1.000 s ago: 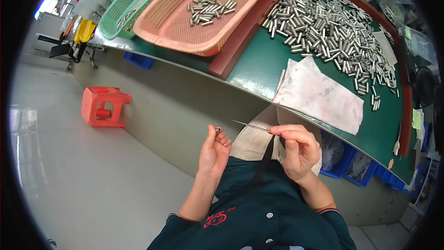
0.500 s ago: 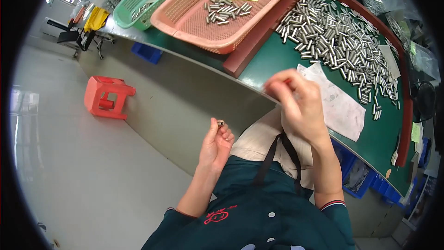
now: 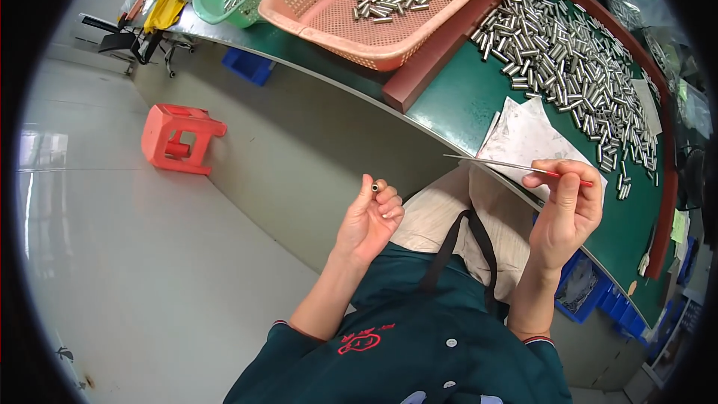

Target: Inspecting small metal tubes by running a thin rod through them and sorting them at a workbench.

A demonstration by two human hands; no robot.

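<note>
My left hand [image 3: 372, 217] pinches a short metal tube [image 3: 375, 188] between thumb and forefinger, its round open end showing. To the right, my right hand [image 3: 566, 209] grips the red handle of a thin needle file [image 3: 493, 161]. The slender metal shaft points left, toward the tube but well apart from it. Both hands are in front of the bench edge, over my lap. Beyond my right hand, a smudged white cloth [image 3: 523, 135] lies on the green bench top [image 3: 441, 108]. A large heap of similar metal tubes [image 3: 568, 67] is spread behind it.
A pink basket [image 3: 329, 34] with several tubes and a yellow note stands at the bench's left, beside a green basket [image 3: 213, 4]. A dark red rail [image 3: 426, 67] borders the heap. A red stool [image 3: 168, 138] stands on the floor; blue bins [image 3: 580, 292] are under the bench.
My right hand, blurred earlier in front of the cloth, has moved right and lower, and the file now shows clearly. My left hand, still pinching the tube, has shifted slightly right. The view has shifted.
</note>
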